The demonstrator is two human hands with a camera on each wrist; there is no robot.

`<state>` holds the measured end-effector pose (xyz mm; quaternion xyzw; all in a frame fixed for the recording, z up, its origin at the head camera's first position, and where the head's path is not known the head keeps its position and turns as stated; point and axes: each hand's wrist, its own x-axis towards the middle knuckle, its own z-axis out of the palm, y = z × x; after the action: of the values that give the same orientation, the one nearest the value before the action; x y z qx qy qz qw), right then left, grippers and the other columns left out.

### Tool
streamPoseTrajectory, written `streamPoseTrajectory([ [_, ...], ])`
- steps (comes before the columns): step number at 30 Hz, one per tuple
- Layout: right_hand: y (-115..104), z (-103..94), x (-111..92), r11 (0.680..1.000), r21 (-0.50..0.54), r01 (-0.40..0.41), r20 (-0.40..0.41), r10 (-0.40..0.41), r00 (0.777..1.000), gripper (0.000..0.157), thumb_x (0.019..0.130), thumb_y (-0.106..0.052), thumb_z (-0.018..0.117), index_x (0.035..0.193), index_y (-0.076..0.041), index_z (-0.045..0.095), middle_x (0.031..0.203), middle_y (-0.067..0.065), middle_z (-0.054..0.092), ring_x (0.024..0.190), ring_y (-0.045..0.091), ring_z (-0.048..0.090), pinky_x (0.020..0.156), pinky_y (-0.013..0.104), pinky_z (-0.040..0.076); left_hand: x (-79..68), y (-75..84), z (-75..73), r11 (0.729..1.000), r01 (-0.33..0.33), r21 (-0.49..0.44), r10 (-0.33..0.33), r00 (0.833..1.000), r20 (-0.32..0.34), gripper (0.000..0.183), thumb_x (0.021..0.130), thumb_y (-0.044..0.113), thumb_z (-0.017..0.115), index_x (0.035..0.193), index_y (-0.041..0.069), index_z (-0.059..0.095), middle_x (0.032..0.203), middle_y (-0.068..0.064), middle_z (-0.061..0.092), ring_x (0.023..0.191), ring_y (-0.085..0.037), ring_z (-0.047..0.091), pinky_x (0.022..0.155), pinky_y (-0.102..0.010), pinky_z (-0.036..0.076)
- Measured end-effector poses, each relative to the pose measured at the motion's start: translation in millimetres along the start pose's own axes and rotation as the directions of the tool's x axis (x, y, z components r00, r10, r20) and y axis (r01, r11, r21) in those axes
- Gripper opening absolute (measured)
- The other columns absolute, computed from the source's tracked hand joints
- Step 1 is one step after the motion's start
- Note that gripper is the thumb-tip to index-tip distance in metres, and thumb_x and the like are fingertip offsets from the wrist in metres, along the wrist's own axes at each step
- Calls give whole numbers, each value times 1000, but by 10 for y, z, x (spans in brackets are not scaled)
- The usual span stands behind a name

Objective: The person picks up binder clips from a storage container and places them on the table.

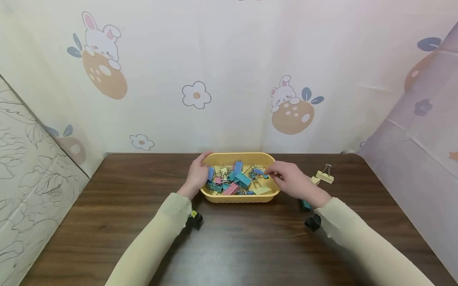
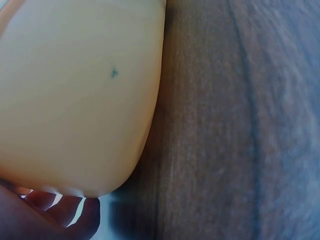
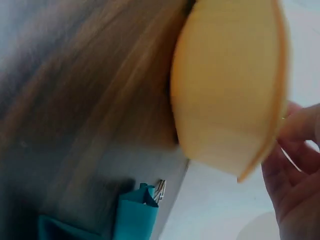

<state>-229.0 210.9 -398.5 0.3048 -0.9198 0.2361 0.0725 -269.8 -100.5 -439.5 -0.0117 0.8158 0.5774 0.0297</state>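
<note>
A yellow plastic basket (image 1: 239, 200) stands on the table, holding a heap of binder clips (image 1: 243, 179) in blue, teal, pink and yellow. My left hand (image 1: 198, 174) grips the basket's left end, and its curled fingers (image 2: 65, 212) show against the outer wall in the left wrist view. Over the right rim reaches my right hand (image 1: 291, 179), fingertips close together beside a blue clip (image 1: 257, 171) inside. Whether those fingertips pinch a clip cannot be made out; the right wrist view shows them partly hidden behind the rim.
Right of the basket, yellow binder clips (image 1: 325, 176) lie on the dark wooden table (image 1: 250, 242). Teal clips (image 3: 136, 215) lie nearer, partly under the right forearm. A patterned curtain (image 1: 232, 119) hangs behind the table's back edge.
</note>
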Motion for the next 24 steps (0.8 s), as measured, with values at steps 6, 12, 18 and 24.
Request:
streamPoseTrajectory([
  [6,-59,182,184,998,-56,13,198,-1,980,9,92,-16,70,98,-16,76,96,-9,68,85,11,59,79,38,52,-1,1,-5,1000,17,-4,-17,1000,-1,49,102,5,35,146,19,48,148,-4,47,133,-25,45,110,-49,35],
  [12,-86,279,237,976,-204,74,284,-13,959,16,96,-33,65,88,-24,75,81,-13,61,75,9,54,71,35,50,6,0,9,1000,15,-18,-15,1000,1,48,102,4,36,146,19,49,148,-4,47,133,-26,45,111,-50,34],
  [18,-115,289,237,955,-260,141,300,-58,952,26,98,-36,60,78,-24,71,74,-14,55,70,9,52,72,36,47,20,-22,9,1000,20,-14,-20,1000,-6,48,103,5,36,146,20,49,148,-4,47,132,-25,46,110,-49,35],
  [24,-105,308,233,955,-256,149,274,-76,959,26,98,-39,60,79,-23,71,76,-12,53,71,10,50,70,35,44,24,-15,11,1000,17,-23,-18,1000,-9,48,103,4,36,146,19,49,148,-5,48,132,-25,46,111,-48,35],
])
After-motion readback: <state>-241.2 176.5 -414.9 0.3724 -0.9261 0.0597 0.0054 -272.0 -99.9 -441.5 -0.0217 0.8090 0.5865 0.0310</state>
